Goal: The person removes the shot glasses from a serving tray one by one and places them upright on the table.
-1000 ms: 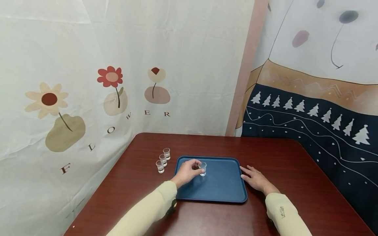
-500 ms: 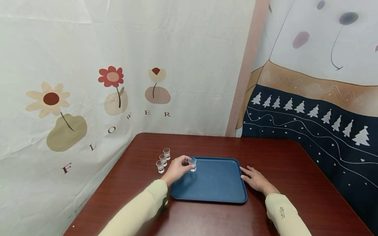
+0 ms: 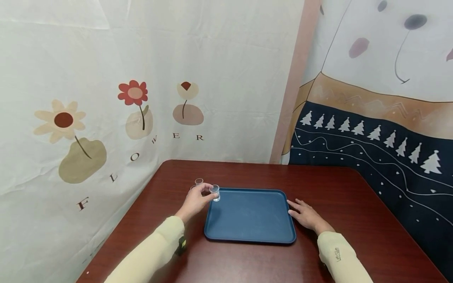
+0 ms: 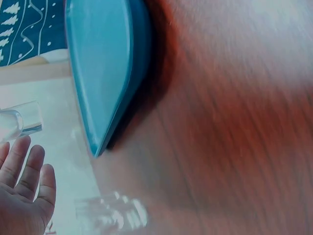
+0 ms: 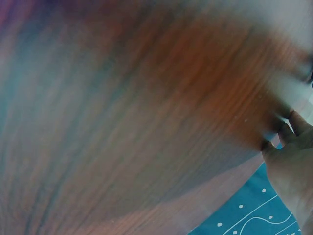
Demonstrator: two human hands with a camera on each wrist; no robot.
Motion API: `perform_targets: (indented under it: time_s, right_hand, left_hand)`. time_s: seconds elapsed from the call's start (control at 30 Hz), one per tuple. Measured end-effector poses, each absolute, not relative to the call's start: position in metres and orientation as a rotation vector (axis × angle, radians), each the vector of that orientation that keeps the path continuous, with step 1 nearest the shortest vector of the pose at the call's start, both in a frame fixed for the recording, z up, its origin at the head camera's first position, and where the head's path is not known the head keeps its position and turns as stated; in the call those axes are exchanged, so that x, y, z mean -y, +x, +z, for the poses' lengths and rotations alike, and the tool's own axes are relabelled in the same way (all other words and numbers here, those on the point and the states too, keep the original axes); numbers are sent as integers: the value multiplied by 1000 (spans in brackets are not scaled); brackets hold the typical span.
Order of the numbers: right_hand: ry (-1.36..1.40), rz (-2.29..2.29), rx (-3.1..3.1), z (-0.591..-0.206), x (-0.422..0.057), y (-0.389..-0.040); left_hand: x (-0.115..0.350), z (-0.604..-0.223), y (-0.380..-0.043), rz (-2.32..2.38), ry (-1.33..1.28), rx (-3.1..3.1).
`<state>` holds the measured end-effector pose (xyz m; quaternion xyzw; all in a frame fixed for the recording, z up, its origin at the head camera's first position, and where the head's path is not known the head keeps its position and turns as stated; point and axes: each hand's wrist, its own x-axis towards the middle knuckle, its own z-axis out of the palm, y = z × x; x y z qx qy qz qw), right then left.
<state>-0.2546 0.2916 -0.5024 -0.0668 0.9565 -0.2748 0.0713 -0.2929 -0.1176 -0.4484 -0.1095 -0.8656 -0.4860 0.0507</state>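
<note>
My left hand [image 3: 194,201] pinches a small clear shot glass [image 3: 215,193] between thumb and fingers, at the far left corner of the blue tray [image 3: 250,216]. In the left wrist view the held glass [image 4: 23,120] shows above the fingertips, apart from the tray's edge. Other clear shot glasses [image 3: 199,181] stand on the table just beyond my left hand, which partly hides them. My right hand [image 3: 307,215] lies with fingers extended beside the tray's right edge, its fingertips at the rim. In the right wrist view its fingers [image 5: 295,128] are partly cut off.
The reddish-brown table [image 3: 247,263] extends around the tray on all sides. Behind it hangs a pale cloth [image 3: 240,78] printed with flowers and letters. A dark blue cloth [image 3: 368,157] with white trees hangs at the right.
My left hand has moved left across the tray with the shot glass, from over its left half to its far left corner, now covering part of the other glasses. The right hand stays still.
</note>
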Motion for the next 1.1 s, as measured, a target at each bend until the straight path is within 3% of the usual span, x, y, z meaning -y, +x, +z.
perform_targets:
  time_s: [0.53,1.1]
  right_hand:
    - [-201,-830,-2879,-505,-293,-256]
    - [-192,-846,-2864,-506,-293,-256]
  left_hand:
    - [186,-440,-291,-1346,-194,2636]
    - [208,-467,-282,-1237,-143,2686]
